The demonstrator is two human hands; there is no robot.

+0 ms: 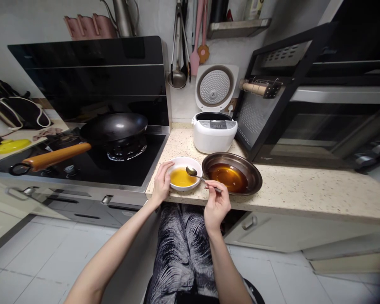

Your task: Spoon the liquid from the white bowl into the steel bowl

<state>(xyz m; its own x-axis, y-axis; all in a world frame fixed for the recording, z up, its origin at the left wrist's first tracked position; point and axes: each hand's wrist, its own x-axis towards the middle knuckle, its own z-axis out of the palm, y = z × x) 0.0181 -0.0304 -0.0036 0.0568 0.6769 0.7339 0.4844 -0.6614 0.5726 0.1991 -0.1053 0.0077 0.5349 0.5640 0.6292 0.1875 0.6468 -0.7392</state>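
A white bowl [184,161] with yellow, oily-looking liquid [181,179] stands near the counter's front edge. My left hand [161,183] grips its left rim, with the fingers over the edge. Between the fingers and thumb of my right hand [217,203] is the handle of a metal spoon [191,171]. The spoon's bowl is over the right part of the white bowl, above the liquid; whether it carries any liquid, I cannot tell. Right beside stands a wide dark metal bowl [256,175] with amber-brown liquid, partly behind my right hand.
An open white rice cooker [214,135] stands behind the bowls. On the left, a black wok [117,126] with a wooden handle [58,156] rests on the stove [98,173]. A black rack [256,114] and an oven [329,131] are on the right. Utensils hang on the wall.
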